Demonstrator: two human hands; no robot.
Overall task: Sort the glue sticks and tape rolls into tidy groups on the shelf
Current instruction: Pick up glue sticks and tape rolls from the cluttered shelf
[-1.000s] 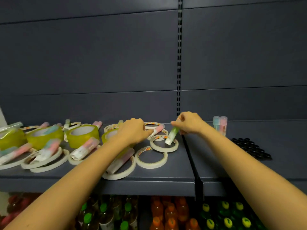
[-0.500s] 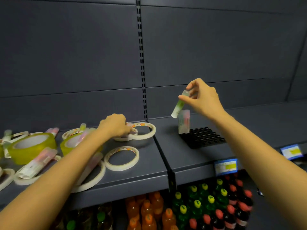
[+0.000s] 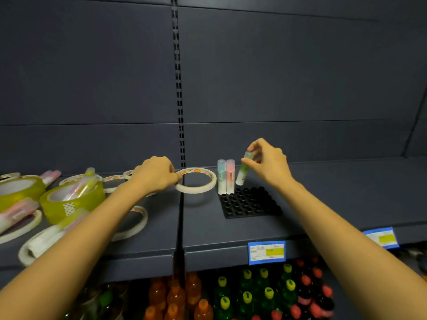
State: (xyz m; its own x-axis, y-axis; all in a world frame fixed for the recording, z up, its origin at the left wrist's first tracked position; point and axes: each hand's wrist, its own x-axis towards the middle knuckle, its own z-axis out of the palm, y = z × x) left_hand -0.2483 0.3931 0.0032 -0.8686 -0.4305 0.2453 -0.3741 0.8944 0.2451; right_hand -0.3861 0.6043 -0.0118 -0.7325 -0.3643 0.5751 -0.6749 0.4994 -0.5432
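Now the right hand point(image 3: 269, 163), fingers pinching a green glue stick point(image 3: 243, 168), is lowering it, carried over from the clutter, toward the black tray point(image 3: 249, 203) beside two standing sticks point(image 3: 226, 176), while the left hand point(image 3: 154, 174) is gripping a tape roll point(image 3: 197, 181) on the shelf point(image 3: 335, 192).

Both forearms are reaching forward, bare, elbows out of frame at the bottom corners. Left hand point(image 3: 155, 173) is sitting palm down, knuckles up, fingers curled under, fingertips pinching the near-left rim of a tape roll point(image 3: 196, 180). Right hand point(image 3: 268, 163) is sitting higher, wrist bent slightly down, thumb and index finger pinching the cap end of a green glue stick point(image 3: 244, 169), which is hanging tilted. The other right fingers are arching loosely above it. The hands are staying apart, not touching.
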